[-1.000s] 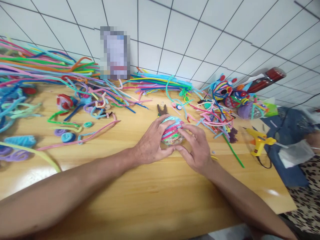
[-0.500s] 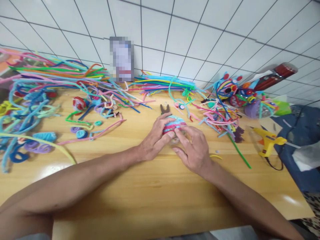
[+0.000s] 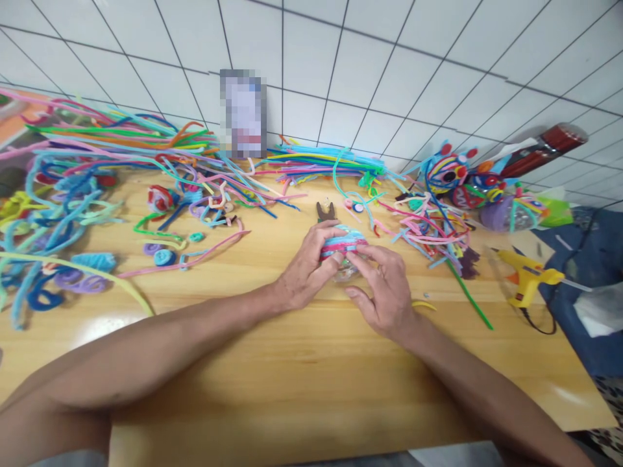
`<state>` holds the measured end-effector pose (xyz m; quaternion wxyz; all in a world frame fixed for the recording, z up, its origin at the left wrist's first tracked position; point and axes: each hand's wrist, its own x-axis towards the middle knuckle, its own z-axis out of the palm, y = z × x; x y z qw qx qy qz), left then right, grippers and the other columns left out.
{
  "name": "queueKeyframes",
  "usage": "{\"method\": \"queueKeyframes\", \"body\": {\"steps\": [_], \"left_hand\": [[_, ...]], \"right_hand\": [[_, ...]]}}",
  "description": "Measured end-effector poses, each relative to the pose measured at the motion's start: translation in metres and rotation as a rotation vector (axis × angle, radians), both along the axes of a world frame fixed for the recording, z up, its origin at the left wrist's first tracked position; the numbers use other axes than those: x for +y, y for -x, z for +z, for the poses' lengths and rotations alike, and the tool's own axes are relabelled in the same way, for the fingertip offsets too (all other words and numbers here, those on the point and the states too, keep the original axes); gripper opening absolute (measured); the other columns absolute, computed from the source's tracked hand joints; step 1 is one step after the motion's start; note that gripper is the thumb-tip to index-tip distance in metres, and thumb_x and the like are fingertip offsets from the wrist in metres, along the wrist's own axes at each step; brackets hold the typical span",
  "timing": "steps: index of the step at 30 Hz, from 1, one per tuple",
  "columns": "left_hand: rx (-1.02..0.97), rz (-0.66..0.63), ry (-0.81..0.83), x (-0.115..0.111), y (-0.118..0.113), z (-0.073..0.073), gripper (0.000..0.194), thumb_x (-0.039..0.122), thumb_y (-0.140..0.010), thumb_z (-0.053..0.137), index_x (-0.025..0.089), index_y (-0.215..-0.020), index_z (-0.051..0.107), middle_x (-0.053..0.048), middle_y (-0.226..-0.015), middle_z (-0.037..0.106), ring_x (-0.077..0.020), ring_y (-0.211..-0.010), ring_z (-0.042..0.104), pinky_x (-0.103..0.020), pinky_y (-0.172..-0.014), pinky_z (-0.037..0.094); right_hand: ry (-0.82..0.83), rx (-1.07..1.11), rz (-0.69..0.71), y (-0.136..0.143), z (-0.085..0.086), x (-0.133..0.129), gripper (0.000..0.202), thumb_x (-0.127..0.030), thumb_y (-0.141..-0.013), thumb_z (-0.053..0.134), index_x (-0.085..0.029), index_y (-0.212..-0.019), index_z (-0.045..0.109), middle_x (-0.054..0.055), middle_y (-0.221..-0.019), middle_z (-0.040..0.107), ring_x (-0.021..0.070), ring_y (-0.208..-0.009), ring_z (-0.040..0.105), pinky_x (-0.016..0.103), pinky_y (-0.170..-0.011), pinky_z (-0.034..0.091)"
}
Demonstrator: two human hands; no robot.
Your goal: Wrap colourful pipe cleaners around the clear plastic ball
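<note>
A rounded clear plastic piece wrapped in light blue and pink pipe cleaners sits between my hands over the table. My left hand is closed around its left side, thumb pressing on the pink band. From the right, my right hand bears on it with its fingertips, its thumb held a little lower and apart. Bare clear plastic shows below the wrapped part, and much of the piece is hidden by my fingers. Just behind my left hand lies a pair of pliers, jaws apart and pointing away, with the handles hidden.
Loose pipe cleaners are heaped at left, with more along the wall. A phone leans on the tiles. At right are a tangled pile, decorated figures and a yellow glue gun near the edge.
The whole view has shifted slightly, so things appear a little farther right. Both hands stay on the wrapped piece, with barely any finger movement.
</note>
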<state>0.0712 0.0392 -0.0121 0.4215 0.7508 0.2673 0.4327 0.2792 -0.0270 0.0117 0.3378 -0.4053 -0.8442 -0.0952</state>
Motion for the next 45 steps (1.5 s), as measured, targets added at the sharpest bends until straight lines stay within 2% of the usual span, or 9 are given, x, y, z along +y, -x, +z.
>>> {"method": "queueKeyframes", "body": {"steps": [6,13,18,23,27,31,35,40,45], "left_hand": [[0.002,-0.004,0.008,-0.0005,0.0008,0.0015,0.041,0.045,-0.11,0.049,0.022,-0.144,0.049,-0.019,-0.161,0.048,-0.0309,-0.159,0.04,-0.057,-0.132,0.035],[0.015,-0.049,0.017,-0.0005,0.0035,0.0053,0.04,0.043,-0.11,0.047,0.022,-0.144,0.047,-0.018,-0.16,0.047,-0.0309,-0.16,0.038,-0.057,-0.133,0.034],[0.013,-0.064,0.041,0.0001,0.0045,0.0053,0.04,0.042,-0.11,0.047,0.023,-0.146,0.046,-0.017,-0.163,0.044,-0.03,-0.161,0.036,-0.056,-0.133,0.034],[0.009,-0.073,0.067,0.0002,0.0049,0.0048,0.041,0.043,-0.11,0.048,0.022,-0.146,0.048,-0.016,-0.165,0.043,-0.0276,-0.164,0.032,-0.051,-0.137,0.029],[0.007,-0.07,0.064,0.0005,0.0043,0.0036,0.041,0.042,-0.11,0.048,0.023,-0.146,0.047,-0.016,-0.166,0.041,-0.0277,-0.164,0.033,-0.052,-0.137,0.029],[0.015,-0.058,0.047,0.0005,0.0037,0.0026,0.048,0.046,-0.106,0.058,0.023,-0.146,0.046,-0.018,-0.163,0.043,-0.0323,-0.162,0.035,-0.057,-0.134,0.033],[0.007,-0.056,0.045,-0.0003,0.0035,0.0031,0.056,0.05,-0.101,0.065,0.024,-0.147,0.046,-0.019,-0.164,0.043,-0.0341,-0.163,0.034,-0.058,-0.133,0.034],[-0.013,-0.042,0.093,-0.0009,0.002,0.0043,0.047,0.048,-0.106,0.059,0.022,-0.144,0.049,-0.018,-0.163,0.044,-0.0301,-0.162,0.036,-0.053,-0.134,0.033],[-0.045,-0.034,0.151,-0.0008,0.0004,0.0064,0.04,0.044,-0.106,0.059,0.023,-0.14,0.052,-0.015,-0.162,0.046,-0.0301,-0.159,0.039,-0.051,-0.134,0.032]], "right_hand": [[0.011,-0.012,-0.006,0.0002,0.0006,-0.0005,0.063,-0.038,-0.106,0.06,-0.023,-0.165,0.043,0.018,-0.14,0.063,0.0343,-0.127,0.063,0.053,-0.104,0.055],[-0.029,-0.074,-0.023,0.0015,-0.0006,-0.0008,0.058,-0.037,-0.105,0.063,-0.02,-0.159,0.048,0.019,-0.139,0.062,0.0344,-0.13,0.061,0.052,-0.104,0.054],[-0.015,-0.095,-0.062,0.0015,-0.0039,-0.0014,0.057,-0.038,-0.105,0.062,-0.025,-0.159,0.049,0.017,-0.142,0.063,0.0339,-0.131,0.062,0.053,-0.106,0.053],[-0.017,-0.027,-0.028,0.0,-0.0021,-0.0003,0.063,-0.043,-0.107,0.057,-0.023,-0.165,0.041,0.018,-0.139,0.065,0.0343,-0.127,0.064,0.054,-0.105,0.054],[-0.004,-0.023,-0.021,-0.0003,0.0001,0.0007,0.061,-0.042,-0.108,0.058,-0.023,-0.164,0.043,0.017,-0.139,0.065,0.0339,-0.126,0.064,0.053,-0.105,0.055],[-0.018,-0.02,-0.015,0.001,-0.0002,0.0008,0.059,-0.04,-0.108,0.059,-0.02,-0.162,0.046,0.018,-0.137,0.065,0.0334,-0.127,0.063,0.052,-0.104,0.055],[-0.02,0.007,-0.014,0.0019,-0.0011,0.0004,0.064,-0.041,-0.108,0.058,-0.019,-0.165,0.04,0.019,-0.138,0.065,0.0339,-0.128,0.063,0.053,-0.105,0.055],[-0.02,0.005,-0.013,0.0027,-0.0016,-0.0004,0.065,-0.04,-0.107,0.059,-0.019,-0.165,0.04,0.019,-0.14,0.064,0.0341,-0.13,0.062,0.052,-0.106,0.054],[-0.016,0.036,-0.01,0.0033,-0.0026,-0.0006,0.066,-0.039,-0.106,0.061,-0.018,-0.165,0.04,0.019,-0.139,0.065,0.0348,-0.129,0.063,0.053,-0.106,0.054]]}}
